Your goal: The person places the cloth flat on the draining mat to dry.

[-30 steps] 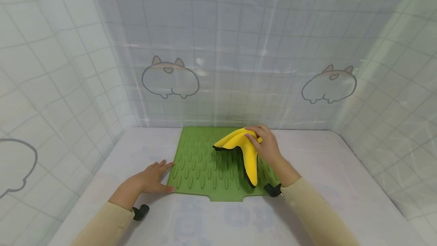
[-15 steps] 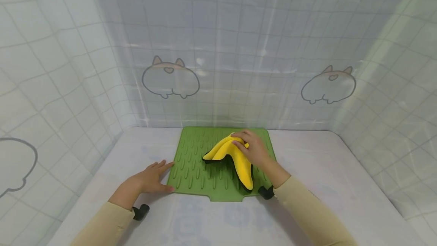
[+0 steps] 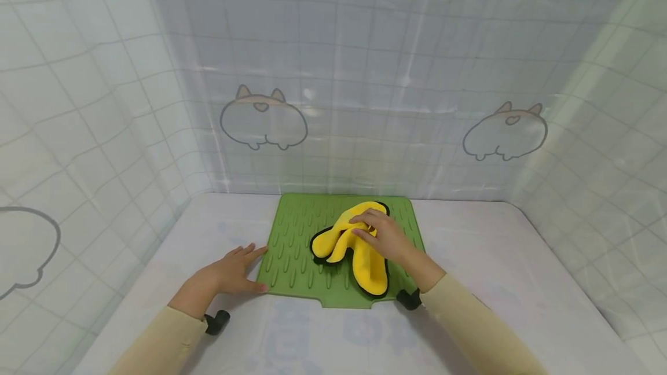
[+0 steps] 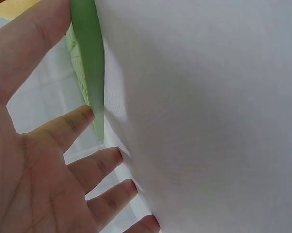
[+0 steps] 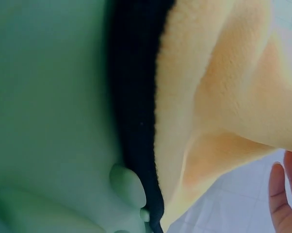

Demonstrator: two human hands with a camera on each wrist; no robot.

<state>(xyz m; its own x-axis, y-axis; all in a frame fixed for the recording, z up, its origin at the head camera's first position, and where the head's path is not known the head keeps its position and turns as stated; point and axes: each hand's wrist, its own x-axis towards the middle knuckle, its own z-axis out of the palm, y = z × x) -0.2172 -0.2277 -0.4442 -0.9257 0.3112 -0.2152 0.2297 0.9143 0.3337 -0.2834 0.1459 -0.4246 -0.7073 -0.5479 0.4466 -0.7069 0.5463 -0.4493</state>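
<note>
A yellow cloth with black edging (image 3: 370, 276) lies bunched in folds on the right half of a ribbed green mat (image 3: 292, 259). My right hand (image 3: 388, 239) pinches the top of its folds between thumb and fingers. Close up in the right wrist view, the black border of the cloth (image 5: 194, 87) lies against the green surface, and fingertips (image 5: 279, 194) show at the right edge. My left hand (image 3: 231, 274) is spread flat at the mat's left edge. In the left wrist view its thumb and index fingertip touch the side of the mat (image 4: 90, 58), while the other fingertips meet the white surface.
The mat lies on a white table (image 3: 469, 282) with faint printing. A translucent curtain-like wall (image 3: 354, 103) with grid lines and drawn animals rises behind, and similar walls stand on both sides. A small black camera (image 3: 216, 323) sits at the left wrist, another (image 3: 409, 300) at the right.
My right hand has come left and lower with the yellow cloth, which has sunk from a raised drape into a flatter bunch on the mat. The left hand has stayed put.
</note>
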